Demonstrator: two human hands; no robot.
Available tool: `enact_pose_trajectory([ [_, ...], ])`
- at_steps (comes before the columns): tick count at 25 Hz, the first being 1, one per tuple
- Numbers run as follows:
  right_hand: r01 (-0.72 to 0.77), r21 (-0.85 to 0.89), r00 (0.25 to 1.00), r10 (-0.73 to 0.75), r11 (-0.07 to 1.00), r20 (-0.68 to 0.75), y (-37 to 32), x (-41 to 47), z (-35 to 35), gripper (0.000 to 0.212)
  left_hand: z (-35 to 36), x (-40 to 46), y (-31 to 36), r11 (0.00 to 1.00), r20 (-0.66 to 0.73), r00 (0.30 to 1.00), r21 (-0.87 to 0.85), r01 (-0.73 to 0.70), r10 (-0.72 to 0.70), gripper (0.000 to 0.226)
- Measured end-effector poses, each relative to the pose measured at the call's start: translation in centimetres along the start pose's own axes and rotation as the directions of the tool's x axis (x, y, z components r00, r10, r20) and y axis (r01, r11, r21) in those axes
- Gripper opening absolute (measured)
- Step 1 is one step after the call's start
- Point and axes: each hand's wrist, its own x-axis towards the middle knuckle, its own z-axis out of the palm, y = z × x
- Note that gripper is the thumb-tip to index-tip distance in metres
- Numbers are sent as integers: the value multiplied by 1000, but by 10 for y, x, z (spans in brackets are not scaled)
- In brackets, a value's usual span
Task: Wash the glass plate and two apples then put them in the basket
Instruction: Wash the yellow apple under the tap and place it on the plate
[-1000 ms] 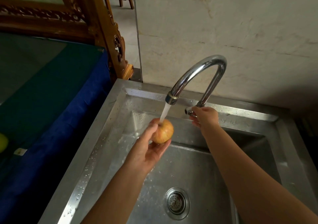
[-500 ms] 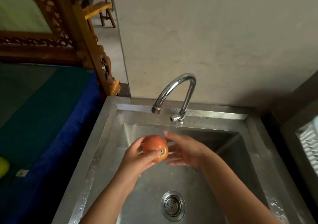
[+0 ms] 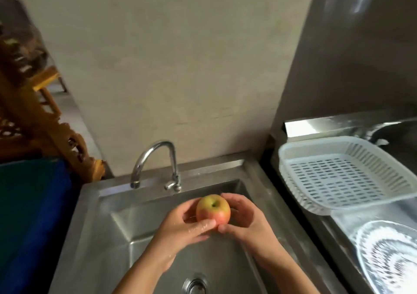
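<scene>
A wet red and yellow apple (image 3: 213,209) sits stem up between both hands, above the steel sink (image 3: 108,237). My left hand (image 3: 184,225) cups its left side and my right hand (image 3: 242,218) cups its right side. The tap (image 3: 155,161) behind them is not running. A white slotted plastic basket (image 3: 345,176) with nothing in it stands on the steel counter to the right. Near the bottom right corner lies the patterned glass plate (image 3: 392,257). No other apple is in sight.
The sink drain (image 3: 195,287) lies below my wrists. A blue and green covered surface (image 3: 33,214) borders the sink on the left, with carved wooden furniture (image 3: 45,124) behind it. A grey wall rises behind the tap.
The water has stopped. My right hand left the tap handle and came onto the apple. The view swung right, which brought the basket and the plate into sight.
</scene>
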Motion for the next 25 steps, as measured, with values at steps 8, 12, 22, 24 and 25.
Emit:
enact_pose_trajectory([
  [8,-68,-135,949,22,988,-316,-2,-114,-171,67,195,39,-29,942,256,956,262,-210,143,60],
  [12,-97,-174,872,-1,980,-490,-9,-167,-250,63,293,64,-31,915,482,871,303,-265,93,58],
  [22,-205,-344,777,-62,916,-627,40,-218,-341,60,414,97,-83,817,627,778,441,-371,15,67],
  [24,-208,-311,783,-33,927,-622,49,-220,-346,61,416,98,-89,800,631,775,459,-385,11,68],
  [25,-201,-288,788,-20,936,-615,53,-221,-348,62,415,99,-90,790,635,772,466,-398,15,68],
])
